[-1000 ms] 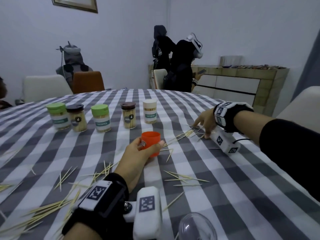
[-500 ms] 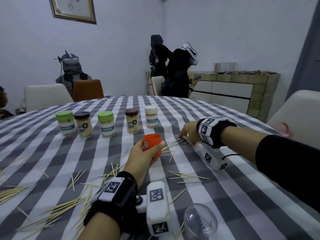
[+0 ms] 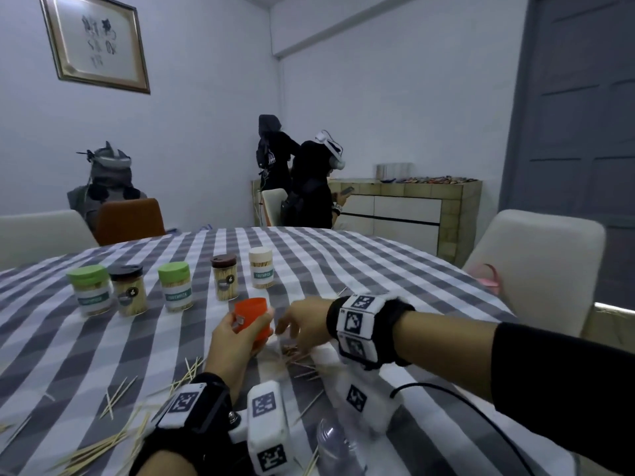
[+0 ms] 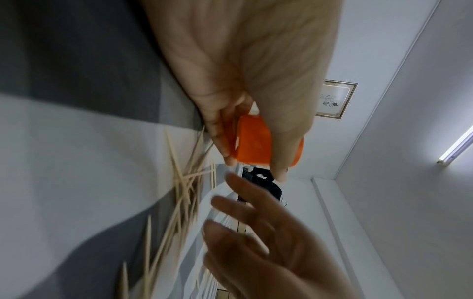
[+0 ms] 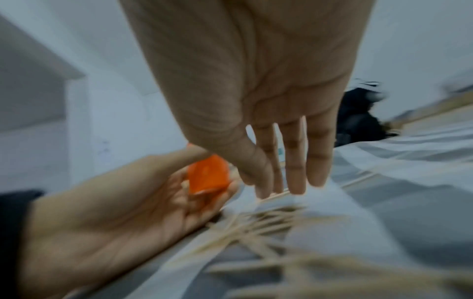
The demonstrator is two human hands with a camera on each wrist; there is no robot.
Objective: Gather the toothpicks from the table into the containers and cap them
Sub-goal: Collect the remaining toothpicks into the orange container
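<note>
Nearest, on the striped bench [image 3: 429, 280], a clear dome lid [image 3: 335, 441] lies among stray toothpicks [image 3: 113, 400]. Just beyond it the left hand [image 3: 233, 341] curls round the orange container [image 3: 252, 319], holding it upright with its mouth up. The right hand [image 3: 302, 321] is just beside it, fingers [image 5: 294, 161] straight and spread over a loose pile of toothpicks [image 4: 184, 182] on the cloth, holding nothing I can make out. Farther back stand five capped jars [image 3: 173, 286] in a row.

To do this step well, I would sweep the sticks into one parallel bundle before pinching, then tip the orange container toward the bundle so the points enter together; lifting a crossed heap will likely spill some.

Against half a second earlier, the right hand has drawn in from farther out on the bench to sit almost against the container, with the pile dragged along beneath it. The left hand's hold looks unchanged, and the view has tilted upward.
</note>
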